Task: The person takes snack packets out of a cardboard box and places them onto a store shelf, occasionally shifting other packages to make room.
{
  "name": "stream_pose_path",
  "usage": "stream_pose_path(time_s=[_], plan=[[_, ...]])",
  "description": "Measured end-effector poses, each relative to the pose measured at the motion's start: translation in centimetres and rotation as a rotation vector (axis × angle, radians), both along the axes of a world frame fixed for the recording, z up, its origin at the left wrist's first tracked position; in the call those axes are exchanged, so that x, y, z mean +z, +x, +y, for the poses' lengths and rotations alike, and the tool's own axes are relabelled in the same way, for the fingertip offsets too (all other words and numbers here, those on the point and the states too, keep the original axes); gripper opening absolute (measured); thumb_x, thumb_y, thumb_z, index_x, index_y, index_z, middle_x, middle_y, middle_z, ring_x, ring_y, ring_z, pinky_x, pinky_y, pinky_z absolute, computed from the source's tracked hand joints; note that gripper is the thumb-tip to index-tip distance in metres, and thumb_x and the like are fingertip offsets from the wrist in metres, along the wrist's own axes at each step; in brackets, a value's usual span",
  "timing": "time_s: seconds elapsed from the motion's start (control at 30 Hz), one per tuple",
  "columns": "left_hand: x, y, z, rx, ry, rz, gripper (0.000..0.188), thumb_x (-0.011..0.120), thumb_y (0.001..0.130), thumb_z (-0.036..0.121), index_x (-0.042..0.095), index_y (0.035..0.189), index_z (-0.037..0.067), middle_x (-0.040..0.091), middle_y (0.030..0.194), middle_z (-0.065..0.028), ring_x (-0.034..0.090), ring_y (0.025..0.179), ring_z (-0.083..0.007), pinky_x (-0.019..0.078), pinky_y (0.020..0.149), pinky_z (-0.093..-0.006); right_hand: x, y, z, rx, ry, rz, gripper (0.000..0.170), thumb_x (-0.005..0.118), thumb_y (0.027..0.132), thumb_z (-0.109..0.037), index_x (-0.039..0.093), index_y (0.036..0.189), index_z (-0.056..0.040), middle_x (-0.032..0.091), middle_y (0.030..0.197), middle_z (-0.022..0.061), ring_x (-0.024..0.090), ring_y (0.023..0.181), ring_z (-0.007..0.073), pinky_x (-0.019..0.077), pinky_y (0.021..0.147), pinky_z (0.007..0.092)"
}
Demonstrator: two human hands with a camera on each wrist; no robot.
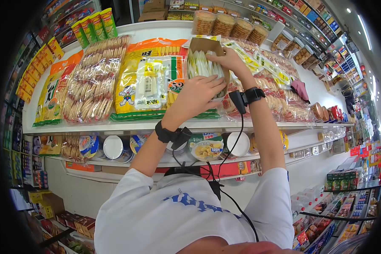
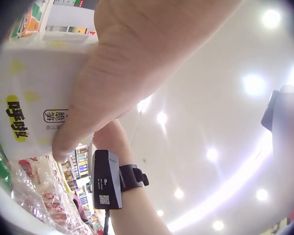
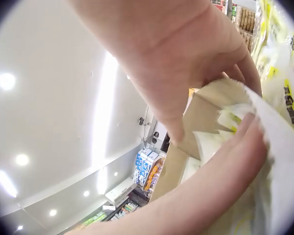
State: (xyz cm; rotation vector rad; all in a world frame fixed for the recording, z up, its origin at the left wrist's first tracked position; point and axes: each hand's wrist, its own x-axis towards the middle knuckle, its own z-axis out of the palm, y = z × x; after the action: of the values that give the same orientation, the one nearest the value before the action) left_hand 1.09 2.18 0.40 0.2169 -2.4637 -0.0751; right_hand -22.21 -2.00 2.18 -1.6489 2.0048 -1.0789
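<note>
An open cardboard box [image 1: 202, 43] of small pale packets [image 1: 199, 63] stands tilted on the counter display. My left hand [image 1: 199, 94] lies over its near side, fingers spread on the packets. In the left wrist view, the left thumb rests outside the box's white printed panel [image 2: 32, 93]. At the right side, my right hand [image 1: 232, 62] grips the box's edge. The right wrist view shows the right hand [image 3: 186, 63] at the brown cardboard rim [image 3: 198, 115], with left-hand fingers [image 3: 245, 147] reaching in over the packets; some fingertips are hidden.
Large yellow snack bags [image 1: 133, 99] and a clear bag of round crackers [image 1: 95, 80] lie left of the box. More packs are to its right. Biscuit jars [image 1: 223, 24] and green cans [image 1: 108, 22] line the back; tubs [image 1: 206, 147] sit on the shelf below.
</note>
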Motion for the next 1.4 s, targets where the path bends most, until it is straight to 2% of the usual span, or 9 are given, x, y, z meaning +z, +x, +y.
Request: stream_pose_path(time_s=[0.4, 0.5, 0.77, 0.87, 0.93, 1.0, 1.07, 1.13, 1.4], plan=[[0.1, -0.1, 0.5, 0.239, -0.046, -0.02, 0.086, 0.08, 0.081, 0.048, 0.053, 0.14, -0.009, 0.055, 0.147, -0.0235, 0.049, 0.141, -0.0344, 0.035, 0.12, -0.046, 0.4, 0.8, 0.1, 0.007, 0.125, 0.072, 0.066, 0.078, 0.078, -0.061, 0.076, 0.113, -0.0051, 0.075, 0.092, 0.0209, 0.074, 0.084, 0.0316, 0.0576, 0.074, 0.0407], [0.1, -0.2, 0.6, 0.22, -0.039, -0.062, 0.087, 0.077, 0.084, 0.05, 0.051, 0.142, -0.01, 0.053, 0.149, -0.0245, 0.049, 0.141, -0.0339, 0.0342, 0.12, -0.0457, 0.8, 0.5, 1.3, 0.056, 0.252, -0.1, 0.061, 0.077, 0.085, -0.055, 0.075, 0.116, -0.003, 0.076, 0.101, 0.0197, 0.073, 0.091, 0.027, 0.0557, 0.078, 0.0381], [0.3, -0.4, 0.7, 0.202, -0.068, -0.14, 0.083, 0.076, 0.086, 0.046, 0.051, 0.143, -0.01, 0.053, 0.149, -0.0246, 0.049, 0.141, -0.0343, 0.0344, 0.12, -0.046, 1.7, 1.6, 2.9, -0.085, 0.204, 0.16, 0.058, 0.075, 0.09, -0.051, 0.072, 0.118, 0.0003, 0.076, 0.101, 0.0194, 0.073, 0.093, 0.032, 0.0563, 0.079, 0.0409], [0.3, -0.4, 0.6, 0.185, -0.055, -0.118, 0.081, 0.075, 0.087, 0.044, 0.051, 0.142, -0.01, 0.054, 0.148, -0.025, 0.049, 0.141, -0.0353, 0.0346, 0.12, -0.0462, 0.9, -2.3, 4.2, -0.095, -0.339, -0.082, 0.051, 0.07, 0.097, -0.042, 0.069, 0.119, 0.0035, 0.076, 0.102, 0.019, 0.073, 0.097, 0.0326, 0.0571, 0.079, 0.041], [0.2, -0.4, 0.5, 0.183, -0.039, -0.097, 0.08, 0.075, 0.087, 0.044, 0.051, 0.141, -0.01, 0.054, 0.147, -0.0254, 0.049, 0.141, -0.0361, 0.0347, 0.12, -0.0466, 1.0, -6.6, 5.9, -0.307, -0.501, 0.325, 0.047, 0.068, 0.097, -0.025, 0.06, 0.131, 0.006, 0.072, 0.117, 0.0241, 0.071, 0.107, 0.0377, 0.0573, 0.092, 0.0448], [0.2, -0.4, 0.5, 0.172, -0.028, -0.082, 0.08, 0.075, 0.086, 0.044, 0.051, 0.14, -0.01, 0.054, 0.146, -0.0258, 0.048, 0.141, -0.037, 0.0347, 0.12, -0.0472, -1.4, -13.9, 6.4, -0.365, -0.696, 0.702, 0.066, 0.07, 0.09, -0.017, 0.046, 0.149, -0.0004, 0.068, 0.124, 0.028, 0.064, 0.117, 0.0465, 0.0438, 0.11, 0.0514], [0.1, -0.5, 0.4, 0.171, -0.031, -0.077, 0.08, 0.075, 0.086, 0.044, 0.052, 0.139, -0.01, 0.054, 0.146, -0.0263, 0.048, 0.141, -0.0374, 0.0348, 0.12, -0.0476, -3.5, -18.1, 8.0, -0.466, -0.587, 0.874, 0.08, 0.07, 0.086, -0.016, 0.036, 0.158, -0.0057, 0.064, 0.133, 0.0284, 0.062, 0.122, 0.0464, 0.0389, 0.115, 0.049], [-0.1, -0.4, 0.3, 0.172, -0.036, -0.074, 0.08, 0.075, 0.085, 0.045, 0.051, 0.139, -0.009, 0.053, 0.147, -0.0269, 0.047, 0.141, -0.0378, 0.0347, 0.12, -0.0477, -3.5, -18.1, 9.8, -0.585, 0.154, 0.442, 0.077, 0.07, 0.084, -0.018, 0.043, 0.155, -0.0076, 0.066, 0.128, 0.0257, 0.064, 0.116, 0.0455, 0.0436, 0.111, 0.0479], [-0.4, -0.2, 0.1, 0.148, -0.019, -0.049, 0.086, 0.075, 0.086, 0.05, 0.048, 0.142, -0.01, 0.049, 0.15, -0.0279, 0.045, 0.143, -0.0386, 0.035, 0.119, -0.0475, -2.7, -15.5, 12.5, -0.627, -0.183, 0.656, 0.028, 0.063, 0.093, -0.013, 0.074, 0.117, -0.0046, 0.067, 0.106, 0.0234, 0.066, 0.099, 0.0422, 0.0523, 0.089, 0.0495]])
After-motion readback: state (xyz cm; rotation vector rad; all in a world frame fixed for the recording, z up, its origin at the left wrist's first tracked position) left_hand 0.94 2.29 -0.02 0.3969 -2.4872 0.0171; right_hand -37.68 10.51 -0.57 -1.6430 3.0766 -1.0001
